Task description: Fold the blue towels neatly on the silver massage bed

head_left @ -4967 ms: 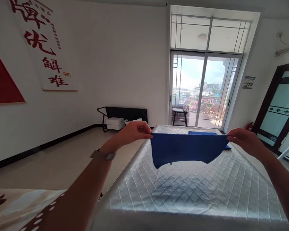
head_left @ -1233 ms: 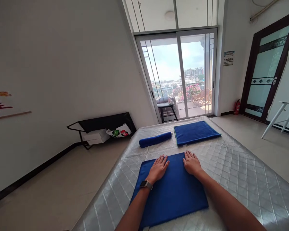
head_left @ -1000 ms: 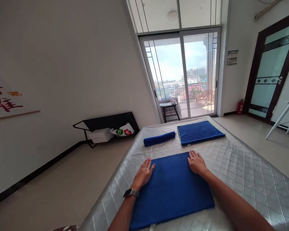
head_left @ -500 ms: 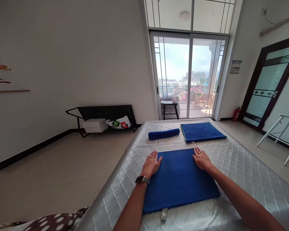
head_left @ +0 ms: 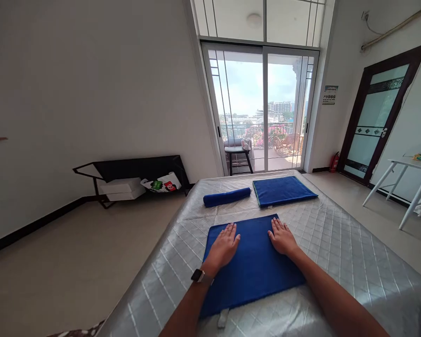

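A blue cloth (head_left: 254, 267) lies flat on the silver quilted cover (head_left: 340, 238), with a pale tag at its near edge. My left hand (head_left: 225, 245) rests palm down on the cloth's upper left part, fingers extended; a watch is on that wrist. On the upper right part lies my right hand (head_left: 282, 238), also flat, with its thumb apart. Beyond them are a rolled blue cloth (head_left: 227, 197) and, to its right, a folded blue cloth (head_left: 284, 190). Neither hand touches those two.
A black bench-like frame (head_left: 136, 169) with white boxes (head_left: 122, 188) and a printed bag (head_left: 163, 182) stands by the left wall. Sliding glass doors, a stool (head_left: 238, 150), a red fire extinguisher (head_left: 334, 162) and a white table (head_left: 412, 160) are farther back.
The view has swung right. My left hand has moved inward from the cloth's left edge onto its surface. My right hand still lies near the upper right corner.
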`<state>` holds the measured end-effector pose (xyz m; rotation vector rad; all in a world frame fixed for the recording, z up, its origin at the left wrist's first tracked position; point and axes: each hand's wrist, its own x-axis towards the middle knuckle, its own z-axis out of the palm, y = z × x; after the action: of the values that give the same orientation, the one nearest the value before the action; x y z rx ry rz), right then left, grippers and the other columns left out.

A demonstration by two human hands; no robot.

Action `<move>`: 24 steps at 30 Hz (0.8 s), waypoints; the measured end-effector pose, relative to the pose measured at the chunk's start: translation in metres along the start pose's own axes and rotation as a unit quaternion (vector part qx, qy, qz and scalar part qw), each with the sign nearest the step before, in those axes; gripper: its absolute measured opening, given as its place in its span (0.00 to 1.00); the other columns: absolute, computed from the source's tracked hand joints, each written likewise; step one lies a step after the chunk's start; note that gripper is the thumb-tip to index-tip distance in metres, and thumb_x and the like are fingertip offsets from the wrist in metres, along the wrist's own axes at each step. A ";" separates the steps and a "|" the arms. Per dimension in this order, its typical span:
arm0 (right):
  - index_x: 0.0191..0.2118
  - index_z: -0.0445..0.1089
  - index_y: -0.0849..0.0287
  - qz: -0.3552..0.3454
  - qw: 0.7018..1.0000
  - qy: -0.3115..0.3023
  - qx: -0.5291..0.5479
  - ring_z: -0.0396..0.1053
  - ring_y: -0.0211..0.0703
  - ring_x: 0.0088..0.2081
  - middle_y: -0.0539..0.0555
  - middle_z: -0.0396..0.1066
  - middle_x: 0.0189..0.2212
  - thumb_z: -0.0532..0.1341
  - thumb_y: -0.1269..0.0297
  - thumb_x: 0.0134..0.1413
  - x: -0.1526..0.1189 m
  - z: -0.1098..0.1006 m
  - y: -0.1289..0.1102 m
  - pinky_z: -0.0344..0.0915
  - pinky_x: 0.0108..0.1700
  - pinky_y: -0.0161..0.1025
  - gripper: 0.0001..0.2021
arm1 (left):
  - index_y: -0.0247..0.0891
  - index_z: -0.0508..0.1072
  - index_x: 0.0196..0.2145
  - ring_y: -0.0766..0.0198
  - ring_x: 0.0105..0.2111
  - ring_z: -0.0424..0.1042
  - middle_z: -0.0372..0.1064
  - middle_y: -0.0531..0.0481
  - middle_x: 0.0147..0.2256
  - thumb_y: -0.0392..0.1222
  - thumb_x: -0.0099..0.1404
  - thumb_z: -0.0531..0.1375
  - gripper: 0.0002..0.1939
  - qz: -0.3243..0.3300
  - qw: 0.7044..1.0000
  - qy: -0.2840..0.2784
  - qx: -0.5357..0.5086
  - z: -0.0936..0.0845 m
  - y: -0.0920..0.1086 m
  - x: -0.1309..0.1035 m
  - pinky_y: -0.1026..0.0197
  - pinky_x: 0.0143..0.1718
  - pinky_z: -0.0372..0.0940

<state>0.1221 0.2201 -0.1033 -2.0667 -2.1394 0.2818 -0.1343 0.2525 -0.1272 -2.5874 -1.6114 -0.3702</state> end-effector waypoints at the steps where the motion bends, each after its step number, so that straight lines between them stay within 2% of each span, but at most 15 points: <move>1: 0.72 0.44 0.68 -0.001 1.000 0.002 0.000 0.36 0.43 0.72 0.60 0.43 0.71 0.39 0.54 0.69 0.000 0.001 0.000 0.36 0.70 0.47 0.33 | 0.31 0.58 0.67 0.52 0.67 0.53 0.55 0.35 0.67 0.45 0.75 0.42 0.28 0.029 1.000 -0.007 -0.007 0.000 0.019 0.003 0.45 0.66 0.53; 4: 0.71 0.45 0.69 -0.010 1.000 0.007 -0.005 0.37 0.45 0.72 0.61 0.44 0.71 0.41 0.56 0.68 0.000 0.003 0.002 0.37 0.70 0.48 0.32 | 0.32 0.59 0.67 0.53 0.68 0.52 0.54 0.36 0.67 0.50 0.76 0.42 0.29 0.097 0.995 -0.019 -0.010 0.002 0.078 0.018 0.46 0.67 0.51; 6: 0.71 0.46 0.69 -0.024 1.000 0.009 -0.011 0.37 0.46 0.72 0.61 0.44 0.71 0.43 0.61 0.67 0.000 0.005 0.004 0.38 0.70 0.48 0.31 | 0.33 0.59 0.66 0.53 0.68 0.51 0.54 0.37 0.67 0.49 0.76 0.41 0.28 0.115 0.993 -0.018 -0.003 0.006 0.108 0.031 0.44 0.68 0.48; 8: 0.71 0.46 0.67 -0.034 0.999 0.011 -0.014 0.37 0.45 0.72 0.60 0.44 0.71 0.44 0.64 0.65 0.001 0.007 0.005 0.38 0.70 0.48 0.31 | 0.34 0.59 0.67 0.51 0.68 0.50 0.55 0.37 0.67 0.46 0.76 0.40 0.28 0.104 0.994 -0.019 -0.001 0.011 0.124 0.043 0.42 0.68 0.47; 10: 0.71 0.46 0.67 -0.027 1.000 0.013 -0.009 0.37 0.45 0.72 0.60 0.44 0.71 0.43 0.64 0.66 0.002 0.008 0.005 0.38 0.70 0.48 0.31 | 0.36 0.58 0.67 0.51 0.68 0.51 0.55 0.38 0.67 0.46 0.76 0.39 0.28 0.071 0.997 -0.026 -0.002 0.017 0.124 0.047 0.41 0.67 0.48; 13: 0.72 0.44 0.69 -0.010 1.000 0.009 0.006 0.36 0.45 0.72 0.61 0.43 0.71 0.40 0.58 0.68 0.003 0.007 0.002 0.36 0.70 0.48 0.32 | 0.39 0.56 0.68 0.52 0.68 0.53 0.56 0.40 0.67 0.49 0.75 0.40 0.28 0.020 0.999 -0.033 0.002 0.023 0.097 0.038 0.42 0.67 0.50; 16: 0.72 0.43 0.68 -0.007 1.000 0.001 0.010 0.35 0.43 0.72 0.60 0.41 0.72 0.39 0.54 0.69 0.003 0.005 0.001 0.34 0.70 0.48 0.33 | 0.41 0.56 0.68 0.52 0.67 0.53 0.56 0.40 0.67 0.49 0.75 0.42 0.28 -0.025 0.999 -0.024 0.017 0.023 0.048 0.013 0.41 0.66 0.51; 20: 0.72 0.43 0.65 -0.011 1.000 0.004 0.003 0.35 0.43 0.72 0.58 0.41 0.72 0.38 0.53 0.69 0.002 0.003 0.003 0.33 0.70 0.47 0.32 | 0.32 0.59 0.66 0.50 0.67 0.55 0.55 0.35 0.66 0.50 0.75 0.42 0.30 -0.134 0.990 0.000 0.035 0.019 -0.018 -0.031 0.42 0.66 0.51; 22: 0.72 0.43 0.66 -0.011 1.000 0.005 -0.004 0.35 0.43 0.72 0.59 0.41 0.72 0.38 0.54 0.69 0.001 0.002 0.003 0.34 0.70 0.47 0.32 | 0.28 0.59 0.66 0.49 0.67 0.55 0.55 0.33 0.66 0.51 0.75 0.41 0.31 -0.161 0.986 0.012 0.033 0.017 -0.038 -0.048 0.43 0.66 0.52; 24: 0.72 0.43 0.68 -0.007 1.000 0.003 -0.011 0.35 0.42 0.72 0.59 0.42 0.72 0.38 0.55 0.69 0.000 0.000 0.002 0.35 0.70 0.47 0.32 | 0.28 0.59 0.66 0.49 0.67 0.55 0.55 0.33 0.66 0.51 0.74 0.41 0.32 -0.166 0.986 0.020 0.026 0.017 -0.047 -0.058 0.44 0.66 0.52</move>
<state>0.1244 0.2198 -0.1036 -2.0619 -2.1616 0.2494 -0.1975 0.2260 -0.1610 -2.2551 -2.0103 -0.3900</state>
